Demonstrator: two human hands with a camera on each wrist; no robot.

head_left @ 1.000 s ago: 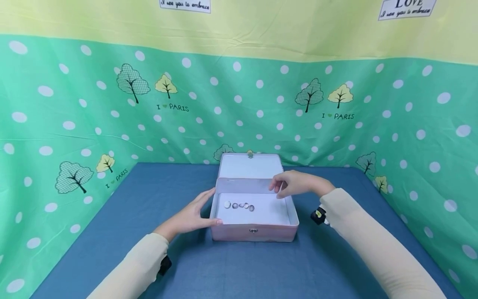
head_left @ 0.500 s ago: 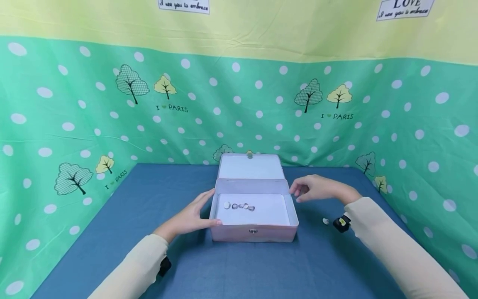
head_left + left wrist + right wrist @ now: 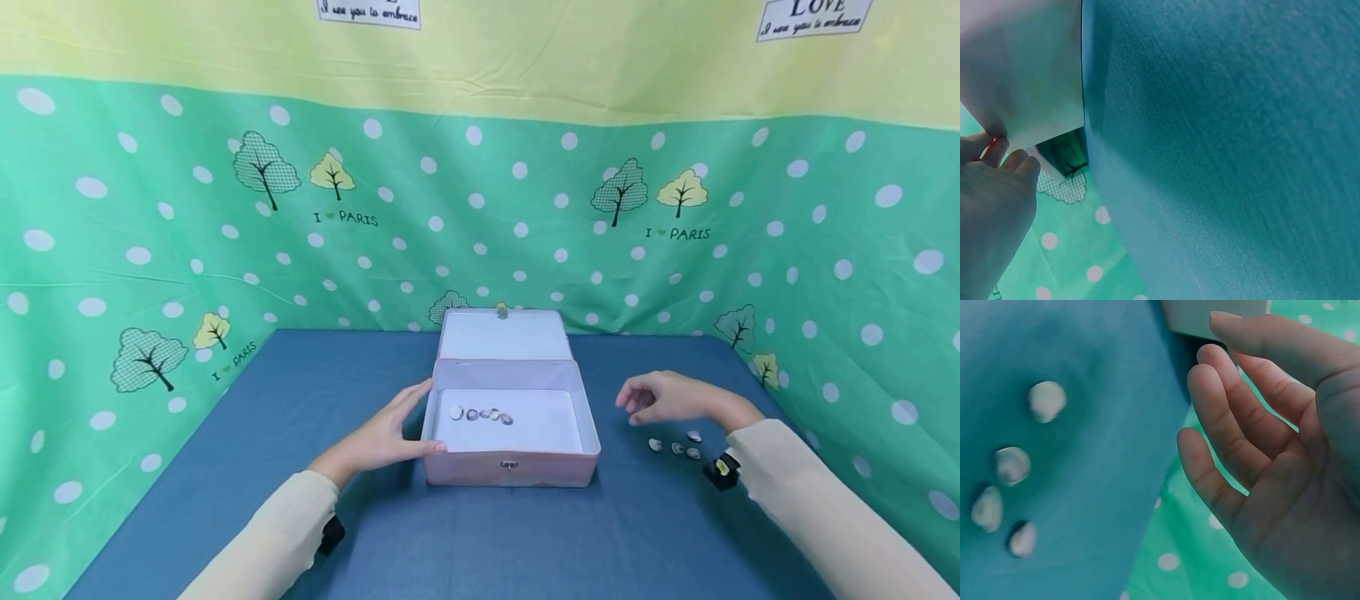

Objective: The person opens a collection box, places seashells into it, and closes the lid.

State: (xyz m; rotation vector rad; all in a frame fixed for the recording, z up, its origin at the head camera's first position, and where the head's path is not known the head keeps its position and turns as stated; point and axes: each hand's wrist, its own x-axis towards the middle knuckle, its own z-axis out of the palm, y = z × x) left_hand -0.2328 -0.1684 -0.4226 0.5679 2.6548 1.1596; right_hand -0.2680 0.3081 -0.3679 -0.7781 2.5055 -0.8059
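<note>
A pale pink tin box (image 3: 513,468) stands on the table with its lid (image 3: 504,333) raised at the back. Several small seashells (image 3: 472,414) lie in a row on its white floor, left of the middle. My left hand (image 3: 382,432) spreads along the box's left side, thumb at the front left rim; in the left wrist view its fingertips touch the wall. My right hand (image 3: 667,397) hovers right of the box with loosely bent fingers and nothing in it. Below it, several more seashells (image 3: 655,445) lie on the table; the right wrist view shows these seashells (image 3: 1047,401) pale and rounded.
A blue cloth (image 3: 480,542) covers the table. Green and yellow patterned curtain (image 3: 480,167) hangs behind and along both sides, close to the table's edges. Each sleeve has a black wrist camera (image 3: 722,472) strapped near it.
My right hand has moved from above the box out to the right, past its right wall. The seashells on the table have come into view. The left hand has stayed at the box.
</note>
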